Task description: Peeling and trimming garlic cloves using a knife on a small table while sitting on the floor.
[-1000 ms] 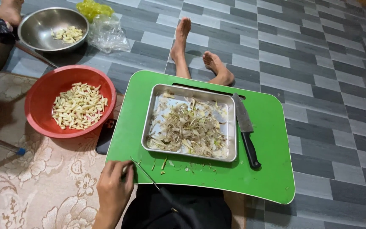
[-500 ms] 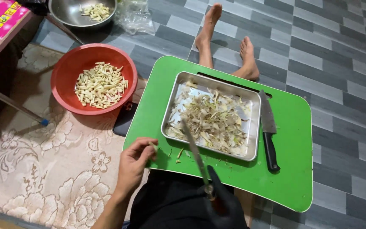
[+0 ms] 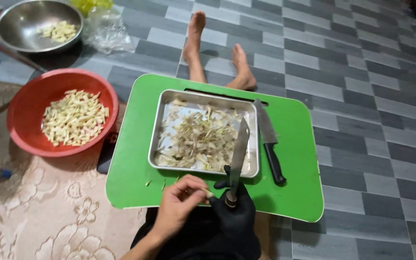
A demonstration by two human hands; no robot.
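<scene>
- Head view, hands: the right hand [image 3: 237, 214], in a black glove, is closed round the handle of a long knife [image 3: 238, 156] whose blade points toward 12 o'clock over the steel tray [image 3: 162, 123]. The bare left hand [image 3: 181, 204] pinches a small pale vegetable piece [image 3: 209, 194] just beside the handle.
- Head view, handling: the piece looks light, stiff and likely slick; a fingertip pinch at its end, clear of the edge, seems safest.
- Head view, surroundings: the tray of shreds rests on a green lap table [image 3: 131, 173]; a second, black-handled knife [image 3: 269, 142] lies at 3 o'clock of the tray, a red bowl [image 3: 22, 139] of cut pieces at 9 o'clock, a steel bowl [image 3: 10, 21] at 10 o'clock.
</scene>
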